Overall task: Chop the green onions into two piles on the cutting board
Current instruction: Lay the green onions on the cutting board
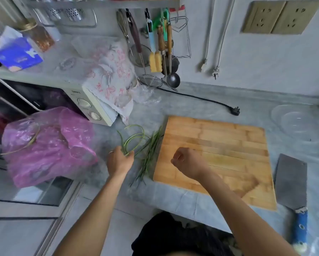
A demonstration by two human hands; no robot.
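Green onions beside the board, not on it

The green onions [147, 156] lie on the bench [182, 198] along the cutting board [219, 154] left edge, long axis near-to-far — the left hand [120, 159] grips curled stalks, the right hand [187, 161] is clenched, holding nothing, over the bare board.

Cutting board [219, 145] surface lies bare; cleaver [292, 182] flanks its right edge

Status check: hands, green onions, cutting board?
Left hand grips curled green stalks; right hand fisted, empty. Straight green onions beside cutting board, uncut. Cleaver untouched.
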